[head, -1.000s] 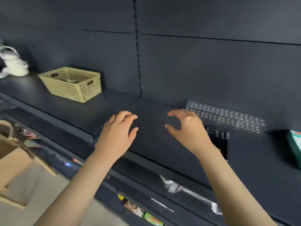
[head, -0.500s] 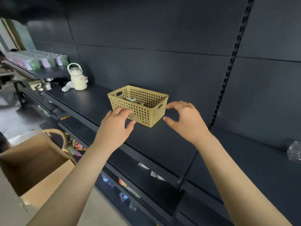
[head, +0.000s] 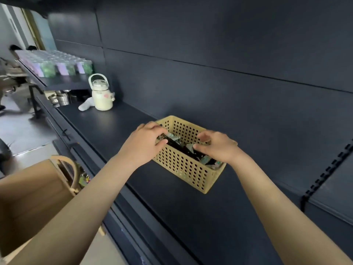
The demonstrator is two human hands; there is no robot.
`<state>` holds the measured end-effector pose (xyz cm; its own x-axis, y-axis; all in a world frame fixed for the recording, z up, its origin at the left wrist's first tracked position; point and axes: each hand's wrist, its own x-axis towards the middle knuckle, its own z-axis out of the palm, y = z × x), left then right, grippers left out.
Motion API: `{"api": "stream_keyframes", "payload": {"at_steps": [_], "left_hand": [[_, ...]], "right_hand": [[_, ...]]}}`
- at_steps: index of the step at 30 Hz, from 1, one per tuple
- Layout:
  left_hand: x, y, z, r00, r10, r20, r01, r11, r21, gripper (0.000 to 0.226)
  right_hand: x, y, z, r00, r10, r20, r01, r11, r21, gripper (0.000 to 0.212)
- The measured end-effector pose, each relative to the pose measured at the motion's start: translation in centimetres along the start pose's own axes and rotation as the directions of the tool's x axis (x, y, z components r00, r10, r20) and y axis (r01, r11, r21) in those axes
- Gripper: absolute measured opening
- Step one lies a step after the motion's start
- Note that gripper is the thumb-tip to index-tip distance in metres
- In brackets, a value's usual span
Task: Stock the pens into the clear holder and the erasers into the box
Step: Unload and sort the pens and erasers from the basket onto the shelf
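Note:
A yellow perforated basket (head: 183, 167) stands on the dark shelf (head: 118, 131) against the back panel. Inside it lies a bundle of black pens (head: 181, 149) among small greenish erasers (head: 207, 160). My left hand (head: 147, 143) reaches over the basket's left end, its fingers curled round the near end of the pens. My right hand (head: 216, 146) is over the basket's middle, thumb and curled fingers pinching the pens further along. The hands hide part of the contents. No clear holder and no eraser box are in view.
A cream jug with a handle (head: 101, 96) and a white cloth stand at the shelf's left end, beside metal cups (head: 61, 98). Wrapped bottles (head: 57, 64) fill a higher shelf. A brown paper bag (head: 34, 197) sits at lower left. A slotted upright (head: 328, 171) is at right.
The view swung left from the pen holder to the basket. Both hands moved from hovering in front of the basket down into it and closed on the pens.

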<state>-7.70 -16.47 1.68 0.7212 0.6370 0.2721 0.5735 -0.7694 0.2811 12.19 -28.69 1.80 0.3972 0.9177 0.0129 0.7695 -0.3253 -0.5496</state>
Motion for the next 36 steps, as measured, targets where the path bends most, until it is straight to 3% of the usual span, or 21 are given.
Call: {"api": "stream_keyframes", "payload": {"at_steps": [4, 7, 11, 15, 18, 20, 22, 26, 30, 33, 36], "left_hand": [[6.1, -2.5, 2.1, 0.981, 0.099, 0.164, -0.092, 0.995, -0.049, 0.035], [10.2, -3.6, 3.4, 0.935, 0.205, 0.289, -0.190, 0.979, -0.078, 0.038], [13.8, -5.7, 4.9, 0.912, 0.298, 0.284, -0.293, 0.954, -0.061, 0.040], [15.0, -7.3, 5.3, 0.909, 0.285, 0.304, -0.289, 0.957, -0.033, 0.050], [15.1, -8.6, 5.3, 0.903, 0.253, 0.347, -0.253, 0.966, -0.046, 0.066], [15.3, -9.5, 5.4, 0.883, 0.225, 0.413, -0.154, 0.968, -0.198, 0.074], [15.3, -10.1, 5.7, 0.874, 0.238, 0.423, -0.105, 0.943, -0.314, 0.075], [15.0, -10.1, 6.0, 0.888, 0.267, 0.375, -0.129, 0.926, -0.355, 0.064], [14.9, -10.1, 6.1, 0.893, 0.268, 0.362, -0.129, 0.922, -0.364, 0.060], [15.0, -10.0, 6.3, 0.897, 0.259, 0.357, -0.129, 0.928, -0.349, 0.062], [15.0, -10.1, 6.6, 0.899, 0.256, 0.355, -0.129, 0.930, -0.343, 0.062]], "right_hand": [[4.0, 0.9, 1.2, 0.978, 0.164, 0.129, -0.173, 0.983, 0.060, 0.054], [6.4, 1.6, 2.5, 0.933, 0.279, 0.227, -0.279, 0.960, -0.031, 0.072], [9.2, 2.0, 3.9, 0.849, 0.408, 0.336, -0.361, 0.912, -0.196, 0.091], [11.0, 1.5, 4.4, 0.809, 0.483, 0.336, -0.435, 0.875, -0.211, 0.089], [11.6, 0.9, 4.5, 0.803, 0.519, 0.294, -0.489, 0.855, -0.174, 0.054], [11.7, 0.6, 4.9, 0.817, 0.514, 0.262, -0.497, 0.858, -0.133, 0.038], [11.6, 0.5, 5.8, 0.822, 0.520, 0.233, -0.523, 0.851, -0.054, 0.046], [11.3, -0.4, 7.1, 0.824, 0.531, 0.195, -0.539, 0.842, -0.014, 0.080], [12.0, -0.8, 7.4, 0.808, 0.546, 0.221, -0.545, 0.836, -0.071, 0.073], [12.6, -1.4, 7.9, 0.811, 0.526, 0.254, -0.538, 0.843, -0.028, 0.050], [13.3, -1.8, 8.5, 0.839, 0.477, 0.261, -0.488, 0.873, -0.026, 0.076]]}}
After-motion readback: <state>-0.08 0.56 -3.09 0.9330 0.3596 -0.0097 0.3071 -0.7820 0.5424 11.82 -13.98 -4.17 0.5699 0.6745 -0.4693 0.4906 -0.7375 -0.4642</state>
